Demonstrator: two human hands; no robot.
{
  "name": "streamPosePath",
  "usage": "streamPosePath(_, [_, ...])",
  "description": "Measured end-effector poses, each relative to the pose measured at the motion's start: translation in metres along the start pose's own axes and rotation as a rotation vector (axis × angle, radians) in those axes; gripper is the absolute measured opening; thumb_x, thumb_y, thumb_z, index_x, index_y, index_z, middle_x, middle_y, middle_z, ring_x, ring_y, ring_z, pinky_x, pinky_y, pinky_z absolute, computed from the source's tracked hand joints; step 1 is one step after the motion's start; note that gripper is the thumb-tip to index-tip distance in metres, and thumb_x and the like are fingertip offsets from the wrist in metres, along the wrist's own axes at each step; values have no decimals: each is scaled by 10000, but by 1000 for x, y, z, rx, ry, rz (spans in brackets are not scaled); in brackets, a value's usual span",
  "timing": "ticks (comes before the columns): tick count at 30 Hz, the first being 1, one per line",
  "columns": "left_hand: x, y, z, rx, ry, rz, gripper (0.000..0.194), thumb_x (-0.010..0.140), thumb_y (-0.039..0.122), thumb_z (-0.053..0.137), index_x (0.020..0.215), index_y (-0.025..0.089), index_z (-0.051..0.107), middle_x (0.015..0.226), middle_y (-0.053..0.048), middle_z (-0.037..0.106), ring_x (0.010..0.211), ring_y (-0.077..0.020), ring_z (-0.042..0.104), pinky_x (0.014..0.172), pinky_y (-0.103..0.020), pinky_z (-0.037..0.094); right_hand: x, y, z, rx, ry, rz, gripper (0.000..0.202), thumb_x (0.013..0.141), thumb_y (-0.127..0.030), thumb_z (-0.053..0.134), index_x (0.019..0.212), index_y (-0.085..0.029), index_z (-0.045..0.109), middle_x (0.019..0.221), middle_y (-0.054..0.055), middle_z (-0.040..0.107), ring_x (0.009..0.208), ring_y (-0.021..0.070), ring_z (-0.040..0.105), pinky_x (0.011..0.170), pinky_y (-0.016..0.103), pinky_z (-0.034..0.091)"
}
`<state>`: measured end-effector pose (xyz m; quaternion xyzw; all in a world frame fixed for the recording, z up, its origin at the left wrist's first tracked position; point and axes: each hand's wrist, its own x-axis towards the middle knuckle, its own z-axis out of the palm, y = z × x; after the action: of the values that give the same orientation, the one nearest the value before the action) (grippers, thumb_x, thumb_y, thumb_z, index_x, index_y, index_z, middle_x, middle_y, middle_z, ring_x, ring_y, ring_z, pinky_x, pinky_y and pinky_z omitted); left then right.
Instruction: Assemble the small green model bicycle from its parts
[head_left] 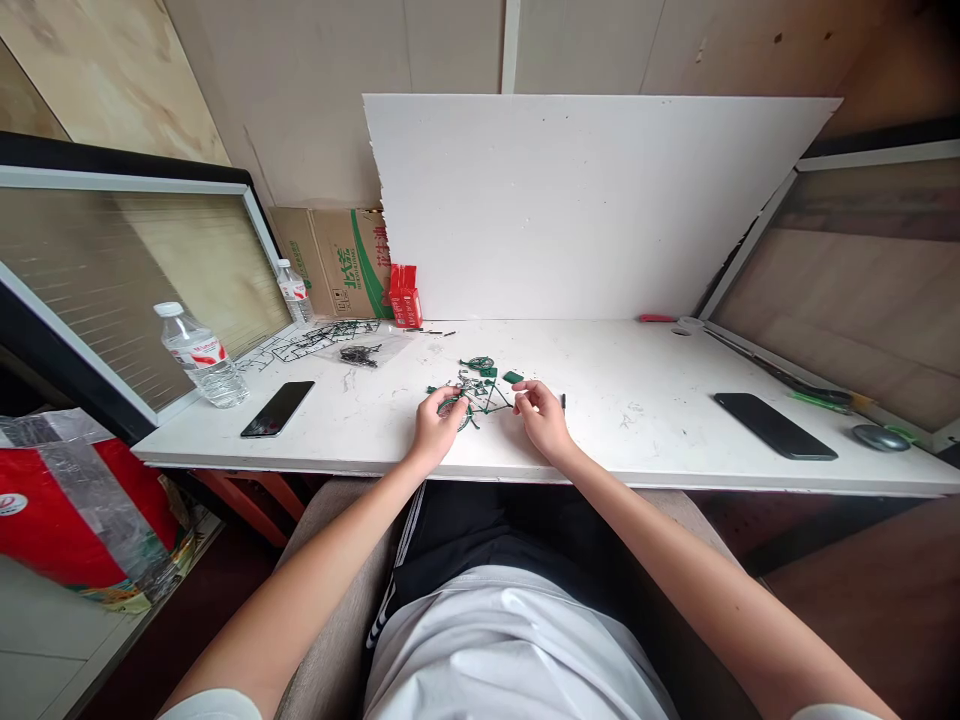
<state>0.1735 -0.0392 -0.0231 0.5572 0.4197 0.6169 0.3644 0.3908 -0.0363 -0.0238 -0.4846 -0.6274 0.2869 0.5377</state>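
Note:
My left hand (439, 428) is closed on the wheel end of a small dark green model bicycle (491, 402). Its spoked wheel (465, 416) shows partly behind my fingers. My right hand (543, 418) is by the other end of the frame, thumb and fingers pinched together; whatever they hold is too small to make out. Just beyond the hands lie a loose green wheel assembly (477, 363), a green flat piece (514, 377) and several tiny dark parts (472, 383) on the white table (637, 365).
At the left are black parts frames (322, 340), a clear bag (375, 345) with dark pieces, a phone (278, 409) and a water bottle (201, 355). A red box (405, 296) stands behind. Another phone (772, 426) and a mouse (880, 438) lie right.

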Motion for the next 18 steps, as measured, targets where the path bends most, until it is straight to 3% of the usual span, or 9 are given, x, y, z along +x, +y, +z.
streamPosePath(7, [12,3,-9,-5,84,-57,307,826,404,794,1010,163,743,1067,-125,788,1039,-245,740,971,-369,570,1,-7,0,-57,-15,39,222,973,-377,542,1070,-220,666,1096,94,723,938,250,657,875,394,506])
streamPosePath(11, [28,-1,-27,26,108,24,284,819,384,799,994,169,736,1005,-116,787,981,-232,742,928,-359,578,0,-6,2,-161,-48,-19,211,986,-338,511,1020,-221,684,1080,100,735,911,261,635,871,420,505])
streamPosePath(14, [39,-9,-40,104,157,72,266,810,370,807,978,175,738,1009,-113,784,978,-233,742,896,-346,576,1,-7,5,-293,-80,-112,229,979,-269,535,1103,-216,720,1158,117,730,1084,309,625,972,461,500])
streamPosePath(18, [43,-17,-47,90,228,18,256,808,360,790,970,170,732,1013,-118,787,966,-236,750,908,-356,579,24,-10,16,-510,-153,-204,397,967,-111,506,1286,-197,725,1298,143,697,1235,338,578,1057,482,478])
